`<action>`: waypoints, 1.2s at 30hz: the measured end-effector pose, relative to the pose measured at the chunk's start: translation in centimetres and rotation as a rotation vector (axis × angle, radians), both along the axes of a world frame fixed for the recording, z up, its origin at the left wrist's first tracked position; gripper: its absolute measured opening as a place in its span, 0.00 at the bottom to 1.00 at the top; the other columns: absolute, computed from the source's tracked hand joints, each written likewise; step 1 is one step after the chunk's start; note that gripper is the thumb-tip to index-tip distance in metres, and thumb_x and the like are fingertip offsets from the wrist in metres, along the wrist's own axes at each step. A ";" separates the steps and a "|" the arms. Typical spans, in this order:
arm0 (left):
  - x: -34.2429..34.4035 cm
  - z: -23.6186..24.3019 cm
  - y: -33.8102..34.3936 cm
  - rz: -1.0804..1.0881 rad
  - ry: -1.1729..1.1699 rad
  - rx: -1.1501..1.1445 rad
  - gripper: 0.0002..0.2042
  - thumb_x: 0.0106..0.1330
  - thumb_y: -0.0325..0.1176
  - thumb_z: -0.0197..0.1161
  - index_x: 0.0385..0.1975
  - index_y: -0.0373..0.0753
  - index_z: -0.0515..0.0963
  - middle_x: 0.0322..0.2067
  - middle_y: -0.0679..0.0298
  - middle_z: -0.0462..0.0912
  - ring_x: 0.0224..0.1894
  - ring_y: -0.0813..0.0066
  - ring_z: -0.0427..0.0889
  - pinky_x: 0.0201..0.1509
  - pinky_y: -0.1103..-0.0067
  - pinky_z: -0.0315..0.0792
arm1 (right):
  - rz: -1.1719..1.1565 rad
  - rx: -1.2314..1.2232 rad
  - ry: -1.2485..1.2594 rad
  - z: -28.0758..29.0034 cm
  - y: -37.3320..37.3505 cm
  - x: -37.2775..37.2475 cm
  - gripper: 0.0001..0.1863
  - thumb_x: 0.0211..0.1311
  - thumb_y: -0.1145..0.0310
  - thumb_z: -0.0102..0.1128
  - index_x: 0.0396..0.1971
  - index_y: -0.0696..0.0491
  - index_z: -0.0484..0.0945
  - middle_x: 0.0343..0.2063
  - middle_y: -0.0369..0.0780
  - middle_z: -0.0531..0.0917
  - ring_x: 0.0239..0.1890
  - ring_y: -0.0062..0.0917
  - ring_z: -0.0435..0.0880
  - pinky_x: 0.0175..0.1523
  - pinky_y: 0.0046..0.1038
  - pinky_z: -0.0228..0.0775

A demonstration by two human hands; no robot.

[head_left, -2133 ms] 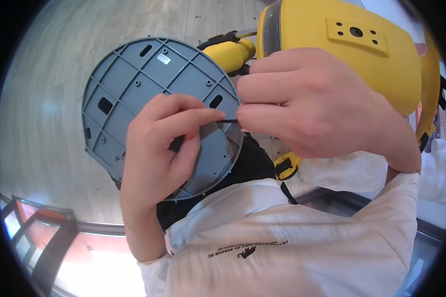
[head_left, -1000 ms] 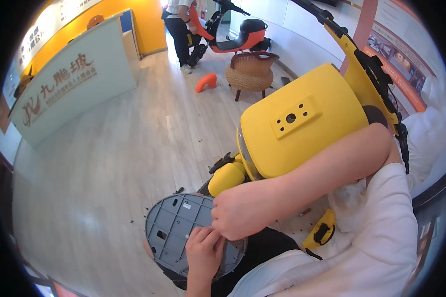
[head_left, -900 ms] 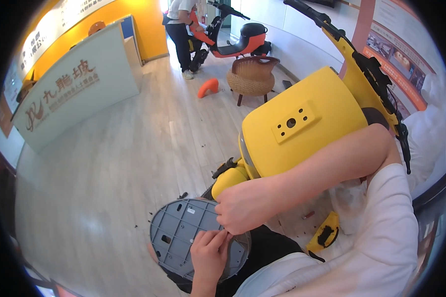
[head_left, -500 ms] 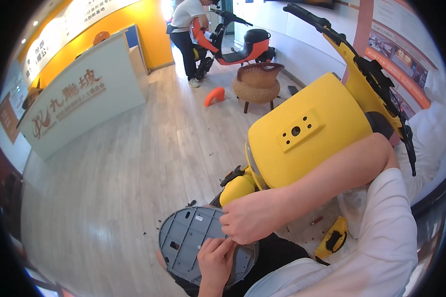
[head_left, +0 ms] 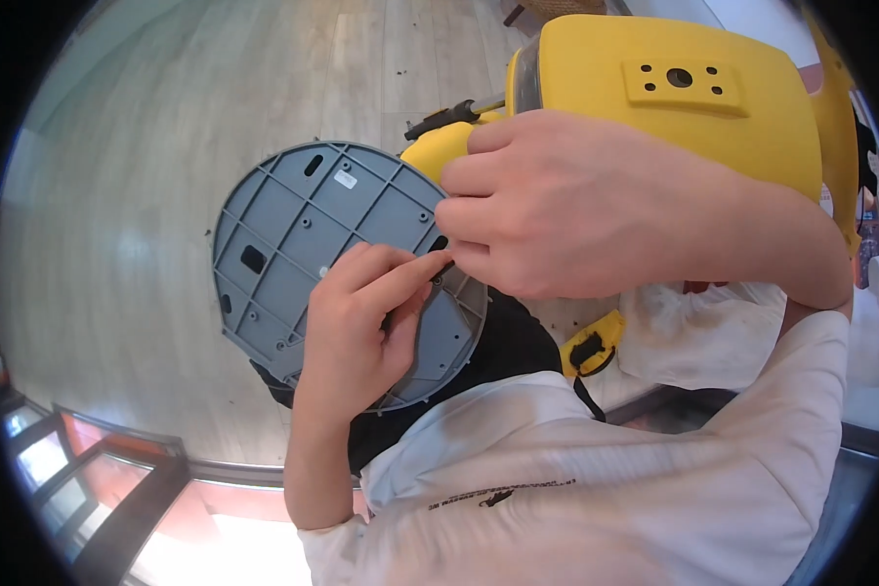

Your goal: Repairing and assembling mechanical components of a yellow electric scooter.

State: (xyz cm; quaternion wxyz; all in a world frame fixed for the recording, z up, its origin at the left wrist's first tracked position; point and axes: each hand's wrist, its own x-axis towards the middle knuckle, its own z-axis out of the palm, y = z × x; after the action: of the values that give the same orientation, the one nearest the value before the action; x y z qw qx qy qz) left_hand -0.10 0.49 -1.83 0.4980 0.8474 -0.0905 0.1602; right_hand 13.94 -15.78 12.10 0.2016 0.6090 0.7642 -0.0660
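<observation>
A grey, roughly oval plastic panel (head_left: 293,200) with raised ribs, screw posts and cut-out slots lies across my lap, ribbed side up. My left hand (head_left: 361,313) is over its lower right part, fingers bent and the index finger stretched to the right edge. There its tip meets my right hand (head_left: 547,205), whose fingers are curled closed. Whatever the fingertips pinch between them is hidden; only something small and dark shows there. A pale label (head_left: 346,179) sticks to the upper part of the panel.
Beyond my right arm stands a yellow scooter body (head_left: 596,78) with a hole plate. A yellow part with a black pad (head_left: 594,344) lies on the floor by my lap, next to a crumpled white sheet (head_left: 698,332). Dark-framed glass panes (head_left: 117,488) are at lower left.
My view has tilted down, so the counter, the red scooter and the other person have left it. Both hands stay together at the panel's right edge.
</observation>
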 end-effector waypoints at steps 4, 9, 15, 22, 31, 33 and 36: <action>-0.5 -0.1 -0.3 -0.003 -0.025 0.026 0.19 0.54 0.15 0.65 0.45 0.39 0.88 0.33 0.62 0.85 0.32 0.65 0.77 0.35 0.73 0.73 | -0.032 0.001 0.029 0.3 -0.6 -0.7 0.06 0.50 0.67 0.65 0.20 0.50 0.78 0.24 0.29 0.73 0.35 0.20 0.76 0.45 0.22 0.72; -0.7 0.1 -0.2 -0.026 -0.039 0.042 0.21 0.51 0.15 0.65 0.46 0.39 0.88 0.36 0.62 0.86 0.33 0.65 0.78 0.35 0.74 0.73 | -0.035 0.000 0.021 0.3 -0.6 -1.1 0.06 0.48 0.68 0.66 0.19 0.50 0.77 0.24 0.30 0.73 0.35 0.20 0.76 0.44 0.22 0.73; -0.9 0.3 0.0 -0.021 -0.033 0.037 0.21 0.50 0.14 0.64 0.44 0.38 0.88 0.36 0.63 0.87 0.34 0.66 0.80 0.37 0.75 0.75 | -0.026 0.057 0.075 0.2 -0.6 -1.3 0.08 0.45 0.68 0.66 0.16 0.51 0.75 0.22 0.30 0.71 0.32 0.21 0.75 0.41 0.23 0.73; -0.5 0.1 0.1 -0.041 -0.036 0.073 0.20 0.49 0.14 0.64 0.43 0.39 0.89 0.36 0.64 0.87 0.35 0.67 0.80 0.37 0.75 0.76 | -0.030 0.089 0.123 0.1 -0.8 -1.7 0.09 0.41 0.68 0.65 0.13 0.52 0.74 0.20 0.32 0.71 0.30 0.22 0.74 0.38 0.24 0.71; 0.5 1.0 0.3 -0.106 -0.063 0.087 0.15 0.49 0.20 0.67 0.38 0.40 0.88 0.38 0.62 0.87 0.37 0.60 0.81 0.41 0.70 0.77 | 0.003 -0.038 0.084 1.7 -0.2 -2.7 0.10 0.45 0.66 0.64 0.12 0.51 0.74 0.19 0.32 0.74 0.29 0.25 0.74 0.37 0.26 0.65; -0.4 0.7 0.6 -0.091 -0.023 0.118 0.13 0.49 0.22 0.69 0.36 0.40 0.88 0.38 0.62 0.86 0.36 0.58 0.81 0.41 0.69 0.77 | 0.036 0.039 0.151 0.2 0.3 -2.7 0.11 0.50 0.66 0.64 0.12 0.49 0.76 0.18 0.32 0.76 0.28 0.25 0.75 0.37 0.27 0.62; -1.2 0.4 0.7 -0.081 -0.055 0.146 0.12 0.48 0.24 0.71 0.34 0.39 0.87 0.37 0.61 0.86 0.35 0.58 0.80 0.40 0.68 0.77 | 0.049 0.108 0.119 -0.5 0.6 -3.4 0.12 0.54 0.66 0.63 0.13 0.48 0.78 0.18 0.32 0.77 0.28 0.26 0.76 0.36 0.27 0.59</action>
State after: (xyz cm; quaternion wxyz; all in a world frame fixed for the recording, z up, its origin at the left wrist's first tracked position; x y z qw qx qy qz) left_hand -1.31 1.14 -1.43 0.4383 0.8724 -0.1499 0.1558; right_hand 10.49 -15.14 11.55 0.1241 0.5951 0.7921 -0.0556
